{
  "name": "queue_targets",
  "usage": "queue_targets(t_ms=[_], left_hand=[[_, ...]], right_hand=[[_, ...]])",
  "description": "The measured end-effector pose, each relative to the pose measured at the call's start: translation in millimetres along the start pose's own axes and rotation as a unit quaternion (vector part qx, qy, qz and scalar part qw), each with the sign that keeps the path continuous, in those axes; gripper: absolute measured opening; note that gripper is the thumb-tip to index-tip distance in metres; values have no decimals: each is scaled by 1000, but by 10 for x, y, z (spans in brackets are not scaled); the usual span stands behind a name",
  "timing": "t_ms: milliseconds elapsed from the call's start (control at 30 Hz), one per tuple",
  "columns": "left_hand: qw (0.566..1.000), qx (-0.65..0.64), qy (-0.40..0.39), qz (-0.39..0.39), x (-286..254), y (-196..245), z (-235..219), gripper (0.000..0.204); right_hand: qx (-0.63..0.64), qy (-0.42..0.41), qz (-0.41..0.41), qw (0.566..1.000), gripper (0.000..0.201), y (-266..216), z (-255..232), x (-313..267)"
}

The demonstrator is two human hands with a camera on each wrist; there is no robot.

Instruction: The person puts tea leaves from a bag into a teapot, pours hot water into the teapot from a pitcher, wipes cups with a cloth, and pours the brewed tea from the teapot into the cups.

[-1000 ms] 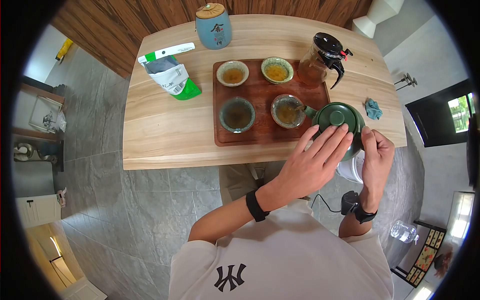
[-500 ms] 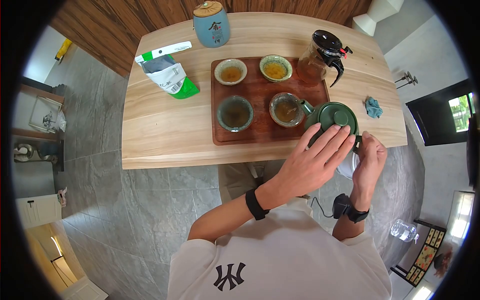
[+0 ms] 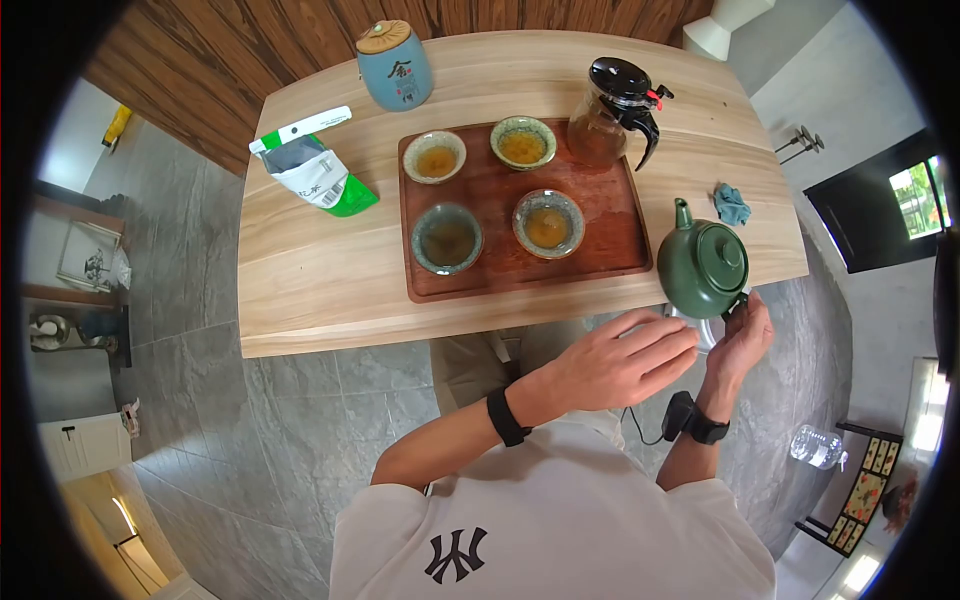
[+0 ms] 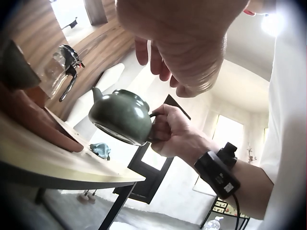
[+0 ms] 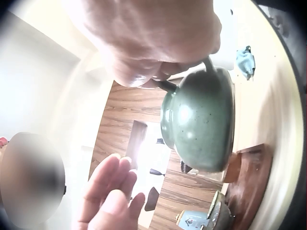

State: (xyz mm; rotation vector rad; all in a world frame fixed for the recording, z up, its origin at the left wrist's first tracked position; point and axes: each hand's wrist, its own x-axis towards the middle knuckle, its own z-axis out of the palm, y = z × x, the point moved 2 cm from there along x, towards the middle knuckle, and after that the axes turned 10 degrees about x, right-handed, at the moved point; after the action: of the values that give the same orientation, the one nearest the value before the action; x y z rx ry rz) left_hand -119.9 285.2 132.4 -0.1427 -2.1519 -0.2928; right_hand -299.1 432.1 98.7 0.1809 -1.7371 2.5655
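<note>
A green ceramic teapot hangs over the table's near right corner, held by its handle in my right hand. The left wrist view shows the teapot lifted off the table with the right hand curled round its handle. In the right wrist view the teapot fills the middle. My left hand hovers below the table edge with fingers straight, holding nothing. On the wooden tray stand several tea-filled cups, the nearest left of the teapot.
A glass pitcher with a black lid stands at the tray's far right corner. A blue tea jar sits at the back, a green and white tea bag at the left, a small blue cloth at the right.
The teapot has swung away from the near right cup to the table's right corner, off the tray. My left hand has come off its lid and dropped back toward me.
</note>
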Motion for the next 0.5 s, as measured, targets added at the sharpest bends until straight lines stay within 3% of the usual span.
queue_targets(t_ms=[267,333,400,500], left_hand=[[999,10,-47,10,-228,-103,-140,17],[993,23,-103,-43,-283,-158,-214,13],[995,8,-82,-57,-291,-220,-268,16],[989,19,-48,-140,-379,-310,-274,26]], right_hand=[[29,65,-46,996,32,614,5,287],[12,87,-57,994,32,670,77,307],[9,109,-57,992,33,738,111,322],[37,72,-49,996,30,948,87,365]])
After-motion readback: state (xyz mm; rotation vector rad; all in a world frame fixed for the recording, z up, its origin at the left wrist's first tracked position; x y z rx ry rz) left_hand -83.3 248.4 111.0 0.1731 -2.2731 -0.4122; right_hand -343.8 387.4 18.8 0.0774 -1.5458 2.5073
